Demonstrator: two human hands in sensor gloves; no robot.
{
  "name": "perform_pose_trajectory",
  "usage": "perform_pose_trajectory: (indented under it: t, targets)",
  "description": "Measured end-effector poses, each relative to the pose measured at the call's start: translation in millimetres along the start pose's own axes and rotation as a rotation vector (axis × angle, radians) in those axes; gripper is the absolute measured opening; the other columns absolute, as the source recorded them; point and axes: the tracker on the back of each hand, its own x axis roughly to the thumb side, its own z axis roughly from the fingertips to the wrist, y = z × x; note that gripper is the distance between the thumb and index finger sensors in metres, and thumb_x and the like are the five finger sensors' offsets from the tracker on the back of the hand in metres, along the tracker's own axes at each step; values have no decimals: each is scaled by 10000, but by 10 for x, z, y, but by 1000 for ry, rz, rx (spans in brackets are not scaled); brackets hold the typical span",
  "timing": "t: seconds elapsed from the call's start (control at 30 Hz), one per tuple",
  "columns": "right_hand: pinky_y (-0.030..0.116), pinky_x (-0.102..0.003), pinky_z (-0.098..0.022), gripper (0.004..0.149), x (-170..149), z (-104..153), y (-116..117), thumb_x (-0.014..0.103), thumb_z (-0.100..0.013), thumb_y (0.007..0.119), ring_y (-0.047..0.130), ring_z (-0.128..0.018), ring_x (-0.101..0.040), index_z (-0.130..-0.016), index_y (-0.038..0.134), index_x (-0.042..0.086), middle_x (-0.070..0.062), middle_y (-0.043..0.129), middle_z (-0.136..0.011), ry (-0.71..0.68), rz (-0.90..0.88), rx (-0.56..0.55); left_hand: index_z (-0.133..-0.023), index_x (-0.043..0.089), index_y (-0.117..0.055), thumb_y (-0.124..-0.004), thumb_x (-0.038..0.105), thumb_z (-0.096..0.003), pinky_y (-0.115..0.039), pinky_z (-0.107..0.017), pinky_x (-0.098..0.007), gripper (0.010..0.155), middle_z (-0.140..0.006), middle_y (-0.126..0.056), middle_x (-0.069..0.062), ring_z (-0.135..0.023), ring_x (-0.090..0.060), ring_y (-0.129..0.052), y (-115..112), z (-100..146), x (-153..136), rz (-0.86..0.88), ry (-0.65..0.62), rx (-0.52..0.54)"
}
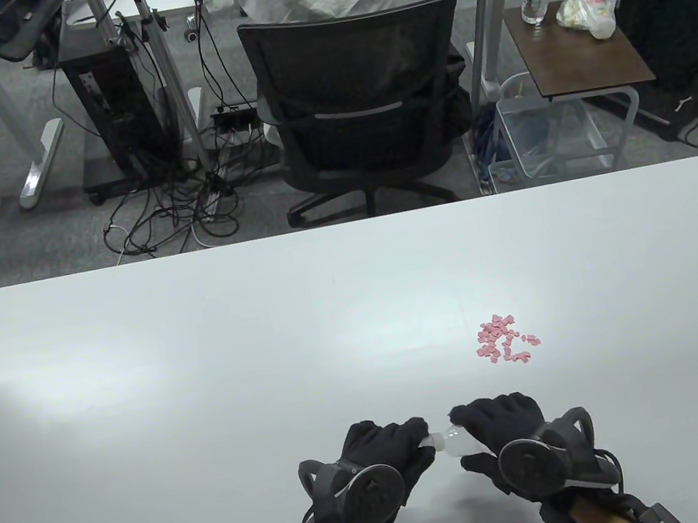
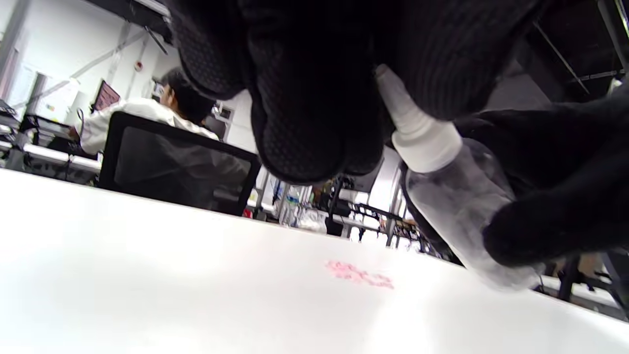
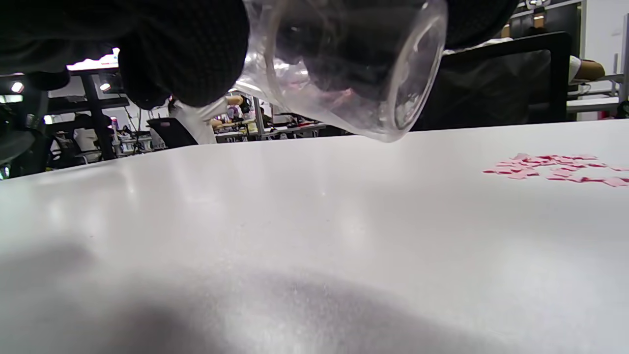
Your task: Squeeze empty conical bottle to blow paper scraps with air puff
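**Mia:** Bottle (image 1: 454,442) first! Where is it?

**Sam:** It is between the two hands, at the near edge of the table (image 1: 206,365). It is held up off the table, lying on its side.

**Mia:** Who holds it?

**Sam:** The right hand (image 1: 509,442) wraps around the fat clear part. The left hand (image 1: 381,453) has its fingers (image 2: 304,123) curled close together at the white tip (image 2: 417,132). I think they pinch the tip, maybe to open or turn it, but I cannot tell for sure.

**Mia:** Why is it sideways?

**Sam:** I think so both hands can get at it. The tip points left now, away from the scraps.

**Mia:** Where are the scraps (image 1: 506,340)?

**Sam:** A small pink pile, farther out and a bit to the right of the hands. Nothing touches them.

**Mia:** So no puff yet?

**Sam:** I think not. The pile looks neat. The tip must turn to face the scraps first.

**Mia:** Is the bottle empty?

**Sam:** It looks clear inside. You can see right through the round bottom (image 3: 408,73).
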Motion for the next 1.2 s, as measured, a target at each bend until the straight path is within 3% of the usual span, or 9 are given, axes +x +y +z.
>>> perform_pose_trajectory:
  t: [0.07, 0.17, 0.33, 0.47, 0.67, 0.93, 1.2]
  targets:
    - [625, -697, -663, 682, 1, 4, 12, 409, -498, 865, 844, -851, -440, -1081, 647, 129, -163, 789, -1002, -13, -13, 8, -963, 188, -834, -900, 377, -507, -698, -732, -468, 498, -786, -1012, -50, -619, -171, -1080, -3, 3, 0, -28, 8, 24]
    - [624, -695, -666, 684, 24, 22, -4, 408, -492, 870, 844, -855, -435, -1079, 646, 137, -155, 787, -1004, -25, 44, -38, -948, 187, -847, -835, 425, -523, -691, -733, -467, 487, -753, -1013, -46, -590, -174, -1070, -6, -7, -11, -26, 26, -7]
    - [620, -695, -668, 684, 33, 18, 13, 410, -490, 873, 848, -853, -443, -1078, 645, 144, -152, 784, -1006, -29, 43, -30, -931, 195, -867, -757, 477, -549, -677, -737, -487, 488, -790, -1013, -73, -637, -220, -1069, -19, 1, -45, 21, 49, -4]
    - [625, -695, -665, 684, 19, 2, 29, 414, -490, 871, 860, -839, -440, -1075, 650, 137, -158, 792, -995, -24, 32, -16, -975, 200, -846, -827, 381, -557, -676, -744, -492, 456, -913, -981, -79, -781, -246, -1050, -17, 2, -35, 61, 55, 21]
    - [628, -692, -665, 683, -19, 8, 12, 412, -491, 870, 863, -840, -438, -1075, 649, 135, -159, 794, -993, -13, -32, -30, -931, 188, -891, -902, 349, -528, -735, -697, -466, 435, -815, -1040, -70, -663, -217, -1103, 28, -1, -67, 205, 115, 94]
    - [622, -699, -665, 686, -1, 19, -8, 409, -481, 887, 855, -847, -442, -1071, 655, 147, -149, 789, -1001, -3, 17, -52, -941, 163, -862, -972, 344, -474, -746, -690, -461, 513, -786, -1040, -59, -631, -190, -1108, 15, 1, -32, 107, 80, 64]
    - [609, -700, -672, 687, 10, 26, -10, 411, -484, 883, 849, -853, -434, -1072, 649, 146, -152, 785, -1002, -14, 48, -74, -903, 156, -879, -772, 455, -543, -719, -686, -484, 479, -732, -1025, -77, -577, -216, -1071, -36, -7, -29, 58, 119, 25]
